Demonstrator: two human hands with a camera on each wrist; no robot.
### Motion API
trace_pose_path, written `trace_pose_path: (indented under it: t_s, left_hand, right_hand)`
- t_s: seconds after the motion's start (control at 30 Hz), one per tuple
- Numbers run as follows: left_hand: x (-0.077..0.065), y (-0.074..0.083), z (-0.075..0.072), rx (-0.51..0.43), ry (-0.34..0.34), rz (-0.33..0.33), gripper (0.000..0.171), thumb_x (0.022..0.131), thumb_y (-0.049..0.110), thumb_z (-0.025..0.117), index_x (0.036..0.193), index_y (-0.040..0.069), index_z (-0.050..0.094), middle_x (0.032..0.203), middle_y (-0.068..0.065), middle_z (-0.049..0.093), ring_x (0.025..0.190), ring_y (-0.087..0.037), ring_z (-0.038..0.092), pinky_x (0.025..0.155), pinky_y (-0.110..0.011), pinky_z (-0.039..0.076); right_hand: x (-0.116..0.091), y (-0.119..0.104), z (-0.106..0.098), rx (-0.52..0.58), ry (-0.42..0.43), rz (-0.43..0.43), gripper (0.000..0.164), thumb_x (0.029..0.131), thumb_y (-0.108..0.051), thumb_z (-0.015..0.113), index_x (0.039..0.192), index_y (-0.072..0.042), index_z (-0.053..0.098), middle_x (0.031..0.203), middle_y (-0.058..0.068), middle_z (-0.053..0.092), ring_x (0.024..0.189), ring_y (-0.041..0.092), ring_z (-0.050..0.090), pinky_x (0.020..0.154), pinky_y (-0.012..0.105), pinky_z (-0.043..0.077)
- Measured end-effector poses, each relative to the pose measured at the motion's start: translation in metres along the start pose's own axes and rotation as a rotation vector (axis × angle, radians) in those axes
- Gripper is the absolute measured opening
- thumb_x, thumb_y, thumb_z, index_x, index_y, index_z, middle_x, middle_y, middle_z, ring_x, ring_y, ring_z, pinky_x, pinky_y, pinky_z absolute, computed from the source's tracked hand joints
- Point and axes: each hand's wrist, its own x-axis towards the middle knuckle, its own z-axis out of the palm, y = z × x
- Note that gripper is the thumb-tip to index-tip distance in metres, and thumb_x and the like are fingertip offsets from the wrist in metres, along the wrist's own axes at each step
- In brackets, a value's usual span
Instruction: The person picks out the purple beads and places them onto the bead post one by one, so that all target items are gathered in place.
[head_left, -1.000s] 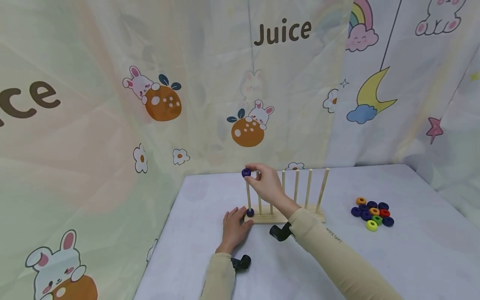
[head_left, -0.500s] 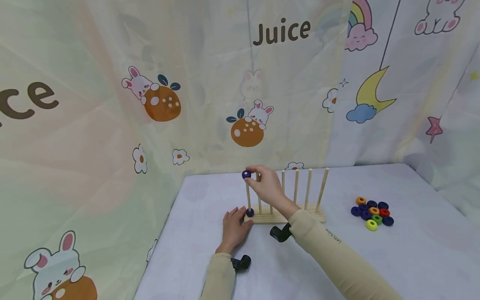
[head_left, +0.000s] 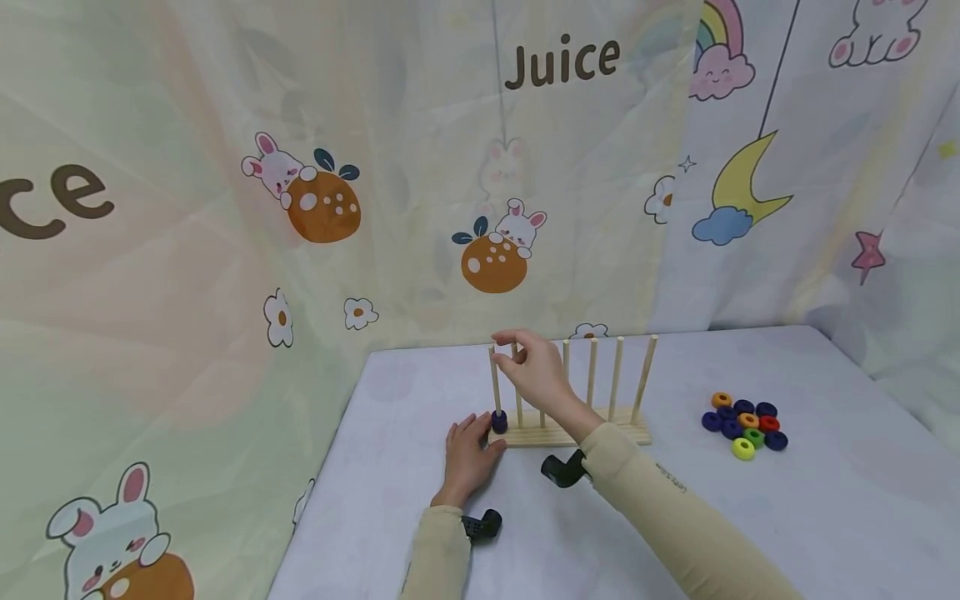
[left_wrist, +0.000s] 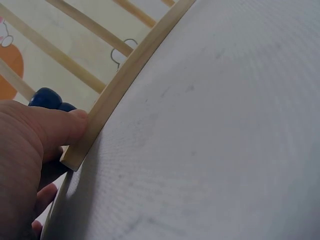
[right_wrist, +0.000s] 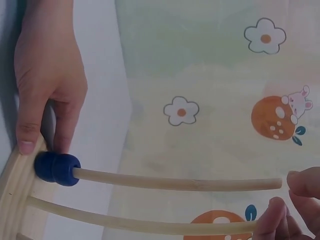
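Basically, head view: white-covered table (head_left: 577,542) against a pale printed curtain (head_left: 420,250) with rabbits, oranges, flowers, a moon and "Juice". Wooden peg rack (head_left: 540,436) sits toward the far side. Two dark-blue rings (head_left: 499,422) stacked at the foot of the leftmost peg (head_left: 495,383). Left hand (head_left: 468,457) at the rack's left end. Right hand (head_left: 538,371) up by that peg's top, released, nothing between thumb and finger. Loose rings (head_left: 747,421) (orange, dark blue, red, green, yellow) grouped to the right, well apart from the rack. Right hand and beige sleeve (head_left: 675,508) block some middle pegs and base.

Left wrist view: mostly tabletop, base running diagonally. Adds close detail: left thumb pressed on the base's near edge, hand grasping the rack's end. It covers most of the stack.

Right wrist view: side-on, shows both rings touching, threaded on the peg. Peg tip just beside the right fingers (right_wrist: 302,182); next peg's tip hidden behind them.
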Motion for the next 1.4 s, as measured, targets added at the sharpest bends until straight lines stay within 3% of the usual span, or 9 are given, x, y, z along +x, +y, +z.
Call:
trace_pose_path:
  t_s: [0.3,0.8,1.4]
  left_hand:
    - [0.0,0.001,0.0,0.017,-0.003,-0.001,0.054,0.088,0.029,0.071,0.134,0.005,0.058,0.136,-0.008,0.059,0.134,-0.031,0.044,0.116,-0.056,0.018]
    - [0.0,0.001,0.001,0.007,0.021,0.016,0.053,0.087,0.026,0.073,0.133,0.003,0.059,0.135,-0.01,0.06,0.133,-0.033,0.046,0.115,-0.057,0.019]
    - [0.0,-0.002,0.002,0.027,0.002,0.014,0.055,0.088,0.03,0.071,0.134,0.004,0.058,0.137,-0.008,0.059,0.134,-0.032,0.044,0.116,-0.056,0.018]
  right_hand:
    - [-0.006,-0.006,-0.01,0.102,0.012,-0.022,0.019,0.092,-0.011,0.067,0.111,-0.011,0.071,0.101,0.004,0.07,0.07,0.017,0.059,0.056,0.024,0.049]
    - [-0.029,0.015,-0.018,0.099,-0.062,0.035,0.018,0.091,-0.021,0.07,0.107,-0.013,0.072,0.097,0.001,0.071,0.075,0.018,0.064,0.062,0.028,0.053]
    - [-0.056,0.048,-0.021,0.053,-0.029,0.084,0.017,0.09,-0.018,0.07,0.105,-0.011,0.072,0.096,0.002,0.072,0.076,0.017,0.064,0.065,0.025,0.053]
